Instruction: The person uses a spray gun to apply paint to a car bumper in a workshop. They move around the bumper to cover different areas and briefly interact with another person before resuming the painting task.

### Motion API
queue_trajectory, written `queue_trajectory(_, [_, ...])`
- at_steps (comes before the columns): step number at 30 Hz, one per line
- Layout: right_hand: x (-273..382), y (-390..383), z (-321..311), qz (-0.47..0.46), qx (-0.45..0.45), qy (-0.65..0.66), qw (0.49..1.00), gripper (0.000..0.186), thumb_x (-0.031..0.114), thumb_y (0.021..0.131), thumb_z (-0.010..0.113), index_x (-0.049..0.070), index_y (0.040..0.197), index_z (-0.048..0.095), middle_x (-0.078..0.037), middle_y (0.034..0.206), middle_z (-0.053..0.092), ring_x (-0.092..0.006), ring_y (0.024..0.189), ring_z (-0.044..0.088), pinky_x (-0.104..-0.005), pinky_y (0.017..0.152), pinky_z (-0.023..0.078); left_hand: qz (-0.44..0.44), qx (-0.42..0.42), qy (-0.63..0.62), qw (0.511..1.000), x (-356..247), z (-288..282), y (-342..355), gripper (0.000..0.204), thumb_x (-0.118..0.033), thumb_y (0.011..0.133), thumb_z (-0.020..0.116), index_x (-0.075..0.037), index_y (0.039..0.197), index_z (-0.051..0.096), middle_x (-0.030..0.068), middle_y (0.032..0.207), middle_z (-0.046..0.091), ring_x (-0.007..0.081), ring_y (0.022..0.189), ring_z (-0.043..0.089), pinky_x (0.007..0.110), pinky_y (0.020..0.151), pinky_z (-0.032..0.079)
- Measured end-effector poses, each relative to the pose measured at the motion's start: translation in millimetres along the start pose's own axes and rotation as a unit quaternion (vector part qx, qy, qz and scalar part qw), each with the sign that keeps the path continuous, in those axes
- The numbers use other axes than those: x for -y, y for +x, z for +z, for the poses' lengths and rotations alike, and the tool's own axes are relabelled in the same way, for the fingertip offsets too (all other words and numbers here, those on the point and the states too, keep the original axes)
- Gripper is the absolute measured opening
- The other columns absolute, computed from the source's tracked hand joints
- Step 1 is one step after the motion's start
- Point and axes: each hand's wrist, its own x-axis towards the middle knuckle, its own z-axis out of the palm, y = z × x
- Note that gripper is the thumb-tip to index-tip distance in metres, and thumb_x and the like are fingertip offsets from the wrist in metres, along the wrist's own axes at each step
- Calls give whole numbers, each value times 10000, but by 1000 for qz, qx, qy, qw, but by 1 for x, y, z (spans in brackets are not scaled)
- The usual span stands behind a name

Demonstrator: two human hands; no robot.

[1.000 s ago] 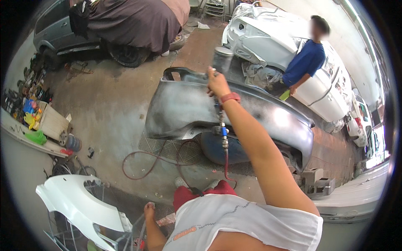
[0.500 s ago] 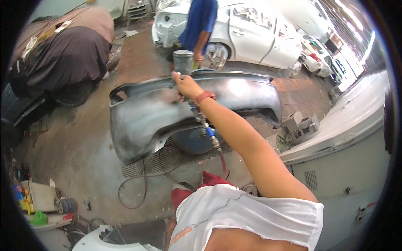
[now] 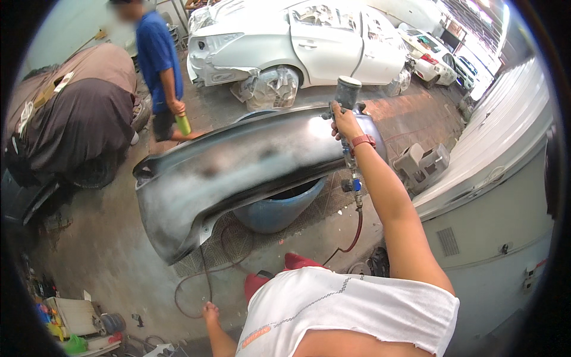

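Observation:
My right hand (image 3: pixel 344 123) grips a spray gun (image 3: pixel 348 94) with a grey cup on top, held over the right end of a large car bumper (image 3: pixel 250 156). The bumper is patchy black and grey and rests on a blue drum (image 3: pixel 276 208). From the gun's base a blue-marked fitting (image 3: pixel 356 184) runs down to a dark red air hose (image 3: pixel 354 235). My left hand (image 3: pixel 210 310) hangs low at my left side with its fingers curled. The hose loop lies close by it in the picture; whether the hand holds anything is hidden.
Across the bumper, a person in a blue shirt (image 3: pixel 159 59) carries a green bottle (image 3: pixel 183 124). Behind stands a white car (image 3: pixel 333 59) with plastic-wrapped wheels. A cloth-covered vehicle (image 3: pixel 83 107) is at left. Grey plastic parts (image 3: pixel 422 163) and a pale panel (image 3: pixel 476 154) are at right.
My right hand and the spray gun have moved right along the bumper. My left hand has come into view at the lower left. The person in blue has walked to the left.

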Motion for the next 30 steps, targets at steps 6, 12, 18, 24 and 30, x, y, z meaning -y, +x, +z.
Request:
queue_trajectory(6, [-46,53,-94,29,-67,11,997,661,638,1057,511,-12,1050,634,-67,639,573,-198,471,621,-348,399,478,-39,38,89,995,45,64,-41,389,-390,1081,595,-86,1323,598,12,971,631,160,826,611,314,691,497])
queue_trajectory(12, [-107,110,-176,50,-130,32,990,692,665,1037,522,-16,1044,645,-97,652,599,-226,462,633,-362,389,480,33,115,312,942,79,100,-120,474,-423,1074,580,-50,1364,614,119,1147,654,252,1030,626,374,854,500])
queue_trajectory(18, [-149,120,-220,77,-186,-93,975,802,741,1009,489,-15,763,596,-113,573,587,-253,454,643,-392,400,498,55,93,445,889,82,94,-146,563,-459,1067,563,-18,1412,618,222,1316,654,330,1243,619,422,1023,485])
queue_trajectory(24, [-117,46,-160,48,-68,-57,995,647,688,1037,506,59,1099,649,-39,664,574,-181,481,601,-338,397,454,60,94,386,916,84,80,-92,623,-504,1052,579,-16,1438,620,204,1289,718,314,1173,688,426,1011,521])
queue_trajectory(30, [-32,-53,-6,-3,54,6,999,575,592,1089,491,40,1103,652,-26,642,563,-142,437,560,-290,361,432,94,55,138,985,37,75,-29,526,-417,1038,660,-13,1372,627,103,1142,734,202,982,677,366,877,539])
